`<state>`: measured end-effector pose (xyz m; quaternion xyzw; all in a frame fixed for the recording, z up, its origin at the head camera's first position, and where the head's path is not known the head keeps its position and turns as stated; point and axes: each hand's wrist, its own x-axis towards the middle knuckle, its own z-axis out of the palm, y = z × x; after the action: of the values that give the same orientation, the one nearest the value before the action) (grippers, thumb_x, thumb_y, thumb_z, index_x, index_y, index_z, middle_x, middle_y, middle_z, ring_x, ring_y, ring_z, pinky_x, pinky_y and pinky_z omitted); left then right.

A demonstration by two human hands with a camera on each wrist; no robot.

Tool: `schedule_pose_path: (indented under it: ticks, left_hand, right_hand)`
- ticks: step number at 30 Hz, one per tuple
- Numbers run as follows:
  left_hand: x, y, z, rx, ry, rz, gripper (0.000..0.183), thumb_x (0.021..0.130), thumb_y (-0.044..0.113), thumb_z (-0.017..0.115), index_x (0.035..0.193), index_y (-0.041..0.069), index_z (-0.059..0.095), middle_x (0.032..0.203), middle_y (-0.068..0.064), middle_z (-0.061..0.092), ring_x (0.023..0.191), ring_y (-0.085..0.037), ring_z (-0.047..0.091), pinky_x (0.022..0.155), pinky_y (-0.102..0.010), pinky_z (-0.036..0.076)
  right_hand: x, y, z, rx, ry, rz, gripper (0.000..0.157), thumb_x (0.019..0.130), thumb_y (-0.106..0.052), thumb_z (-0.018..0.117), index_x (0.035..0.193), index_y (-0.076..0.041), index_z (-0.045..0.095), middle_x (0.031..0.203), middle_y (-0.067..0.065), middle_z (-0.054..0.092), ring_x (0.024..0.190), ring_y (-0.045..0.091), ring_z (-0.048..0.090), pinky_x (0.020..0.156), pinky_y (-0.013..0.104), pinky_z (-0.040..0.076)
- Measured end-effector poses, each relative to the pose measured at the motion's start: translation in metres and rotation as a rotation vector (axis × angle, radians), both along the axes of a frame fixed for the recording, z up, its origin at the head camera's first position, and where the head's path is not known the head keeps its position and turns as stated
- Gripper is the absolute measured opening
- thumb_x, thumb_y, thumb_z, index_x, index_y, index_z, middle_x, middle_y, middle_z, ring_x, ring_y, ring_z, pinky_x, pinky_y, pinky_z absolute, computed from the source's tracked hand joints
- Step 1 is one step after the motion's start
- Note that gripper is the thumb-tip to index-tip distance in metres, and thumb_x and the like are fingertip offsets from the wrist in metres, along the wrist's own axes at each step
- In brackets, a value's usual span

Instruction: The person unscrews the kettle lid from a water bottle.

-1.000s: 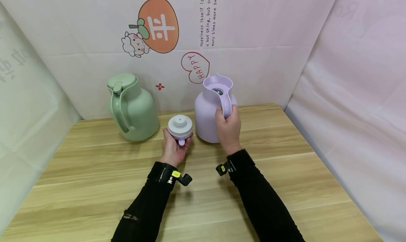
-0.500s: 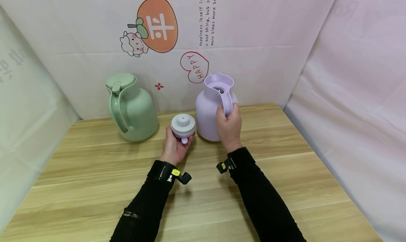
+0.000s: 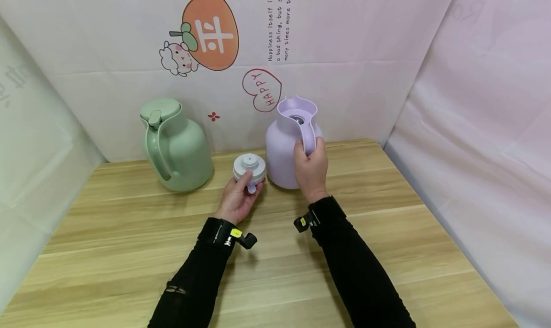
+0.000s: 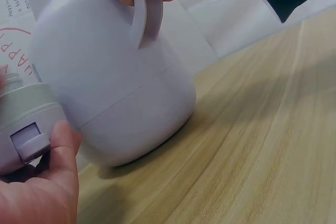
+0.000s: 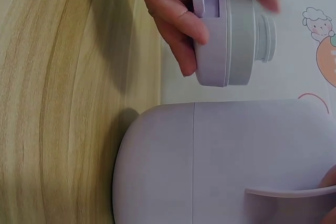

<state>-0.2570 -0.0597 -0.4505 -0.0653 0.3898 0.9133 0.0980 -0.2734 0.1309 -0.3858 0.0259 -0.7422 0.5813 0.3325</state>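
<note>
Plainly, the lilac jug (image 3: 281, 158) in front of us has its mouth uncovered: inside the neck sits a round, dark opening with a shiny edge, and we cannot tell how full it is. The jug stands upright on the wood-grain table (image 3: 129, 256), close to the back edge. Our right hand (image 3: 313, 171) grips its handle (image 3: 307, 136), thumb on 1 side and fingers curled round the other.

Our left hand (image 3: 236, 200) holds the matching lid (image 5: 231, 43) in the air just beside the jug, on its left, with a narrow gap between the 2 in the right wrist view. The lid is upside down, its pale plug upward and its small lever (image 3: 251, 188) toward us. Our fingers curl round it from beneath, the thumb over the plug side; whether the thumb presses, we cannot tell.

Further left stands a green jug (image 3: 189, 151) with its lid on, so its contents are hidden from us. Our left hand has room on that side before the green jug, and the tabletop reaches well past our right hand to its slanting right edge. Behind both jugs, the printed cloth (image 3: 344, 98) rises at the back edge.
</note>
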Motion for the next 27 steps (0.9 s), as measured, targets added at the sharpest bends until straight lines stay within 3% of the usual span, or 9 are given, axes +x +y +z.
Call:
schedule_pose_path:
  ticks: [3,8,13,20,27]
  left_hand:
    - [0.001,0.000,-0.001,0.004,0.024,-0.015,0.060,0.101,-0.004,0.060,0.152,0.015,0.037,0.141,-0.011,0.050,0.120,-0.027,0.062,0.100,-0.025,0.053]
    - [-0.001,0.001,-0.004,0.003,0.050,-0.034,0.075,0.091,-0.018,0.057,0.156,0.015,0.035,0.147,-0.010,0.046,0.126,-0.026,0.059,0.105,-0.028,0.051]
    - [-0.008,0.003,-0.007,0.001,0.007,-0.008,0.081,0.090,-0.023,0.050,0.159,0.014,0.031,0.152,-0.013,0.042,0.126,-0.028,0.056,0.099,-0.028,0.054]
    - [-0.018,0.006,-0.007,-0.053,-0.060,0.032,0.073,0.094,-0.019,0.049,0.160,0.007,0.030,0.152,-0.016,0.045,0.120,-0.023,0.059,0.095,-0.024,0.055]
    - [-0.023,0.004,-0.005,-0.110,-0.094,0.036,0.069,0.096,-0.016,0.052,0.159,0.005,0.032,0.153,-0.019,0.045,0.126,-0.026,0.057,0.100,-0.025,0.054]
  right_hand:
    - [-0.001,0.000,0.000,0.006,0.003,-0.009,0.029,0.098,-0.026,0.061,0.100,0.002,0.053,0.086,0.007,0.048,0.079,0.024,0.050,0.068,0.037,0.039]
    - [-0.001,0.000,0.001,0.000,0.004,-0.010,0.029,0.098,-0.026,0.061,0.100,0.002,0.053,0.085,0.007,0.047,0.079,0.024,0.050,0.068,0.036,0.039]
    - [-0.002,0.000,0.001,-0.002,0.009,-0.005,0.028,0.098,-0.025,0.061,0.099,0.002,0.052,0.084,0.006,0.045,0.078,0.023,0.049,0.067,0.035,0.038]
    - [-0.002,-0.001,0.000,0.006,0.019,-0.017,0.028,0.097,-0.025,0.061,0.097,0.001,0.052,0.083,0.006,0.045,0.078,0.024,0.048,0.067,0.036,0.038]
    - [-0.004,0.000,-0.002,-0.003,0.019,-0.014,0.029,0.097,-0.026,0.061,0.097,0.001,0.052,0.084,0.005,0.045,0.078,0.024,0.048,0.067,0.037,0.038]
